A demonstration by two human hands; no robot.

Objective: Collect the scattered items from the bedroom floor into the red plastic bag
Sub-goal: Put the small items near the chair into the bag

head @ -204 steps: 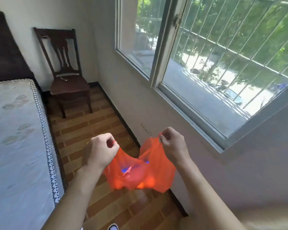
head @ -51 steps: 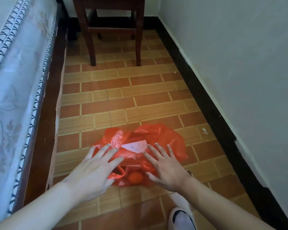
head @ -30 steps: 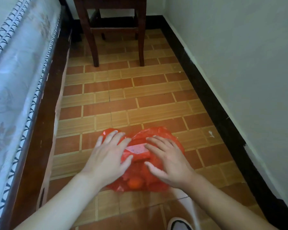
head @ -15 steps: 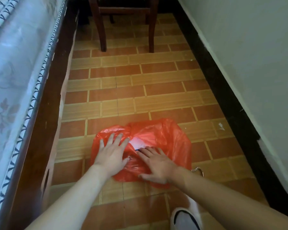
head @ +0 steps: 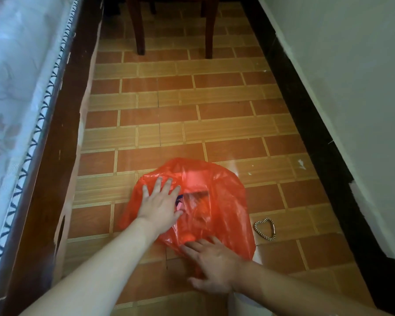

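Note:
The red plastic bag (head: 217, 201) lies flattened on the tiled floor, with items showing faintly through it: a pale card and a small orange round thing near its front edge. My left hand (head: 161, 202) rests flat on the bag's left part, fingers spread. My right hand (head: 211, 264) lies flat at the bag's near edge, fingers apart, touching the plastic. A braided black-and-white bracelet (head: 265, 229) lies on the floor just right of the bag.
A bed with a white patterned cover (head: 14, 92) and dark wooden frame (head: 55, 133) runs along the left. Wooden chair legs (head: 140, 26) stand at the far end. A wall with black skirting (head: 310, 124) runs along the right.
My right hand has slid back from the middle of the bag to its near edge. The bag has spread flatter and the bracelet on the floor now shows fully.

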